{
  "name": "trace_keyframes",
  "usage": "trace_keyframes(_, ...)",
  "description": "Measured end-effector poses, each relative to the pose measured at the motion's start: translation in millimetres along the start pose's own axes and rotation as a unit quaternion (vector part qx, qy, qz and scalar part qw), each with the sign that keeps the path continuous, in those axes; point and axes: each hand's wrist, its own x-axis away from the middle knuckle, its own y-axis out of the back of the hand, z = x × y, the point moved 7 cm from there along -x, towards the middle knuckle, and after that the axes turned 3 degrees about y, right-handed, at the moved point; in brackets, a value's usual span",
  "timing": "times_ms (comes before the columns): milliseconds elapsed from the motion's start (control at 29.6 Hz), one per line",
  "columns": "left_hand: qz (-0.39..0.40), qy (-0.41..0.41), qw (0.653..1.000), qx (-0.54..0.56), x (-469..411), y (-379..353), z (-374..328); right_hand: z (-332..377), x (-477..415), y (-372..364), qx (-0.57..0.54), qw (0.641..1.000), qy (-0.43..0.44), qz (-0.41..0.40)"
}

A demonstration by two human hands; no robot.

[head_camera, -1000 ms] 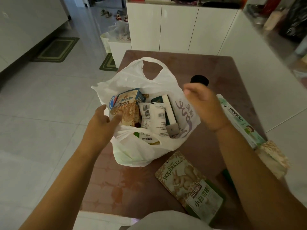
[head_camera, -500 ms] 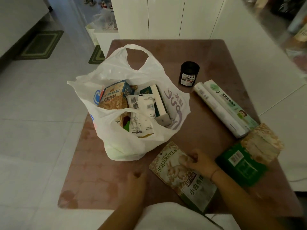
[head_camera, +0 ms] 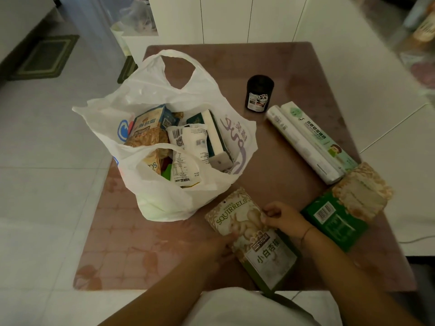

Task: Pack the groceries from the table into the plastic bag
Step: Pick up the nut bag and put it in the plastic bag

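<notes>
A white plastic bag (head_camera: 164, 198) stands open on the left of the brown table (head_camera: 294, 67), holding several boxes and packets. Just in front of it lies a beige and green Squirrels snack pouch (head_camera: 256, 238). My right hand (head_camera: 282, 217) pinches the pouch's right edge. On the pouch's left edge, my left hand (head_camera: 221, 245) grips it with fingers underneath. To the right sit a green box (head_camera: 334, 222), a patterned beige packet (head_camera: 362, 191), two long wrap rolls (head_camera: 310, 142) and a black jar (head_camera: 259, 92).
White cabinets (head_camera: 226, 17) stand behind the table and a white counter (head_camera: 376, 74) runs along its right side. Tiled floor (head_camera: 47, 149) lies to the left, with dark mats further back. The table's front edge is close to my body.
Both hands left the bag's rim and came down to the Squirrels pouch near the front edge. The left hand has now closed on the pouch's left side.
</notes>
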Motion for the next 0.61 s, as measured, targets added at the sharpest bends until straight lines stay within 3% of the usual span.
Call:
trace_keyframes(135,-0.007,-0.057,0.998,0.008,4.9,-14.1,-9.2,-2.6,1.7,-1.4,-0.045,0.998,-0.005,0.041)
trace_keyframes(338,0.096,-0.2,0.974,-0.043,64.8,-61.7,-56.7,30.3,34.6,19.9,-0.175,0.98,0.011,0.09)
trace_keyframes(507,0.171,-0.292,0.937,-0.084,139.7,-97.9,-112.1,109.3,89.3,79.2,-0.211,0.963,0.117,0.117)
trace_keyframes(609,0.114,-0.416,0.889,-0.155,202.1,-100.8,-159.9,172.8,108.7,97.7,-0.206,0.954,0.192,0.099)
